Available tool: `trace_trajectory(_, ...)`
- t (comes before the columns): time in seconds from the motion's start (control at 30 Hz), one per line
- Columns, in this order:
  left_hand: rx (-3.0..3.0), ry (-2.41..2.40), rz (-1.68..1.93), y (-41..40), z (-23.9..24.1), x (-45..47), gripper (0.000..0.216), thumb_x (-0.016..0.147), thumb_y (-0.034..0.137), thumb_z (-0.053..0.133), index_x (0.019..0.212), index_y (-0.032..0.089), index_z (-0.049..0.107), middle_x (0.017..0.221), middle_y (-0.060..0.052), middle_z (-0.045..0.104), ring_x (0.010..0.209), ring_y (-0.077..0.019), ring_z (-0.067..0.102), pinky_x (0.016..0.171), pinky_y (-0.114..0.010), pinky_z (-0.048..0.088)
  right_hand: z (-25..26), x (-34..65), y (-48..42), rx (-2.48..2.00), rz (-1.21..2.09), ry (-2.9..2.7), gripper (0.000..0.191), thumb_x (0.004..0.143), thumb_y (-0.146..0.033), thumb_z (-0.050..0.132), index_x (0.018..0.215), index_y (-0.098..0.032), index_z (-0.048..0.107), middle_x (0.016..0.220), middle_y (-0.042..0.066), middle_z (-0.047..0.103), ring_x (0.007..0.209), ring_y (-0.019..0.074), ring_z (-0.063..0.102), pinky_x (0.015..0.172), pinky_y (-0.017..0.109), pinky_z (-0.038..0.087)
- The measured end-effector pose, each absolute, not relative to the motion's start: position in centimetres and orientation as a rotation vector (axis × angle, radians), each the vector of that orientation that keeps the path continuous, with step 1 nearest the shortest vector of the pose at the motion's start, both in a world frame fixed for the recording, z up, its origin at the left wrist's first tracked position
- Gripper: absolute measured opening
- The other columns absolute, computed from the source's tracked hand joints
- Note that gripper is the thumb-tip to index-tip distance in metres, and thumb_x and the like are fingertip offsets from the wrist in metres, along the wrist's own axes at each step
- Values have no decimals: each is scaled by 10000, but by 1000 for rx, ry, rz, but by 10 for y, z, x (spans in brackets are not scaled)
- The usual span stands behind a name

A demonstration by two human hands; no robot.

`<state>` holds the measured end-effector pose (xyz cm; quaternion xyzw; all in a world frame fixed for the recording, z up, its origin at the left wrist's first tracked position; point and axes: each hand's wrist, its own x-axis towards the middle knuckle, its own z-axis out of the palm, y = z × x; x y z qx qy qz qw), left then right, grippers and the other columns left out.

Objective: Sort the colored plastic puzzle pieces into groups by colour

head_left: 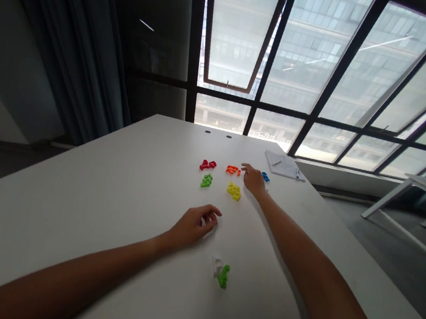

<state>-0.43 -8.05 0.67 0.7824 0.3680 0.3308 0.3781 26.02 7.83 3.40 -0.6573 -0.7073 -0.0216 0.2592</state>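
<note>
Hands rest on a white table (114,193). Right hand (253,180) reaches far forward, index finger extended and other fingers loosely released, gripping nothing; its fingertip lies just beside the orange pieces (232,170). Blue piece (265,177) sits right of this hand, yellow pieces (234,190) just left of the wrist. Left hand (193,225) lies nearer the body, fingers curled inward; whether it pinches anything cannot be told (fingertips are turned under). Red pieces (207,165) and green pieces (206,180) lie beyond it, well apart. White piece (216,265) touches a second green piece (223,276) near the left hand. Clipboard (285,165) lies at the far edge.
</note>
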Motion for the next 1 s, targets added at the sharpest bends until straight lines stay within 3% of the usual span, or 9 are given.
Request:
trace_trajectory(0.07,2033,864,748,-81,8,-5,301,821,134,553,1077,185,704,925,-13,741,698,-118,592,630,-224,436,36,255,58,-1632,-38,-1863,374,862,-69,490,1114,-204,731,1044,50,792,955,205,713,880,294,509)
trace_trajectory(0.13,2099,729,629,-82,11,-9,395,778,78,528,1115,195,698,989,-12,757,726,-125,604,647,-225,445,31,247,27,-1503,25,-1824,278,810,-77,513,903,-198,745,891,34,788,792,186,698,812,283,504)
trace_trajectory(0.23,2268,504,485,-86,18,-18,543,753,83,595,1269,243,643,1100,-13,753,903,-185,639,824,-281,486,14,234,-37,-1345,213,-1784,211,764,-103,523,778,-200,710,729,1,741,605,150,613,661,247,470)
trace_trajectory(0.33,2427,397,432,-90,22,-23,558,792,232,735,1334,284,615,1141,-28,740,1037,-245,629,998,-361,447,-3,228,-97,-1268,349,-1854,211,754,-90,511,746,-200,690,642,-13,687,547,134,569,571,226,421)
trace_trajectory(0.43,2524,387,446,-93,21,-21,465,828,443,780,1259,302,677,1111,-50,728,1044,-259,642,1010,-369,444,-10,229,-124,-1125,328,-2058,210,795,-82,520,788,-202,693,744,16,711,652,149,622,663,246,461)
trace_trajectory(0.5,2569,394,462,-94,19,-18,357,858,492,754,1164,311,730,1076,-57,722,1027,-250,651,998,-359,453,-9,228,-125,-1100,300,-2085,210,821,-84,521,814,-211,687,783,22,717,700,161,641,706,265,480)
trace_trajectory(0.73,2514,747,757,-91,14,-14,282,929,500,678,1066,263,743,1019,-60,724,958,-227,648,868,-343,494,-1,226,-114,-1183,397,-1945,131,928,-217,562,1031,-233,643,893,9,720,608,133,602,622,265,510)
trace_trajectory(0.83,2452,974,972,-88,14,-11,273,924,480,696,1054,241,722,994,-48,711,913,-213,643,826,-332,494,0,224,-121,-1107,342,-1972,231,922,-302,630,1137,-232,583,1019,45,697,679,142,641,630,273,537)
trace_trajectory(1.0,2503,1011,1099,-87,11,-9,251,914,439,724,1067,243,700,992,-36,703,915,-208,641,835,-329,491,-3,215,-125,-979,175,-1989,212,932,-239,617,1136,-233,562,1017,62,655,743,157,647,652,293,562)
